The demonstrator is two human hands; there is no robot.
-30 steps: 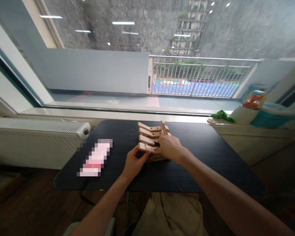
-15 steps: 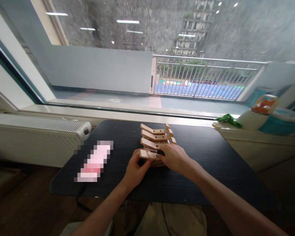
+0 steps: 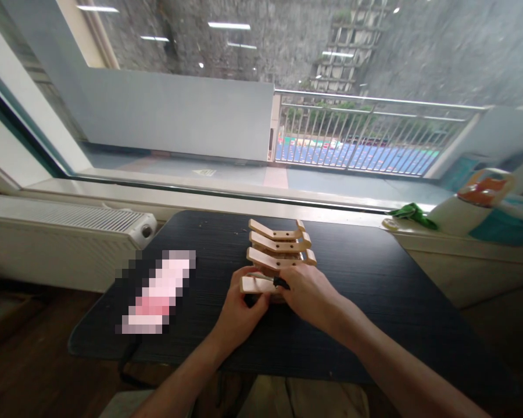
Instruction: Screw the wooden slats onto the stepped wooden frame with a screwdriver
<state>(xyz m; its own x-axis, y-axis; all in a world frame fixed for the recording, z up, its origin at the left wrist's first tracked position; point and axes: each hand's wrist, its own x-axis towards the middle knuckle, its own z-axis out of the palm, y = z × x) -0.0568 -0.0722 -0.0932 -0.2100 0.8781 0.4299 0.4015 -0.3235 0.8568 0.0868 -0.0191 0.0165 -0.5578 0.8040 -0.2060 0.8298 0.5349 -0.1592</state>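
Observation:
Several bent, light wooden bars (image 3: 275, 256), each with dark screw holes or screw heads, stand in a row on a wooden piece near the middle of the black table. My left hand (image 3: 243, 302) pinches the left end of the nearest wooden bar (image 3: 256, 284), thumb along its near edge and fingers behind it. Over that bar's right part, my right hand (image 3: 309, 290) is closed on a slim tool (image 3: 281, 283) with a dark handle and a thin metal shaft pointing left. Its exact kind does not show. My right fingers hide the bar's right end.
On the black table (image 3: 192, 337) a pixelated pink item (image 3: 161, 290) lies at left, a dark strap (image 3: 128, 363) hanging below it. A radiator (image 3: 65, 238) stands left. Along the right sill are a green cloth (image 3: 412, 215) and a white container (image 3: 459, 209). A window spans the back.
The nearest bar, with both hands, sits slightly closer to me, leaving a wider gap behind it. The third bar's right end shows more. The tool's shaft shows more, and the view has shifted slightly.

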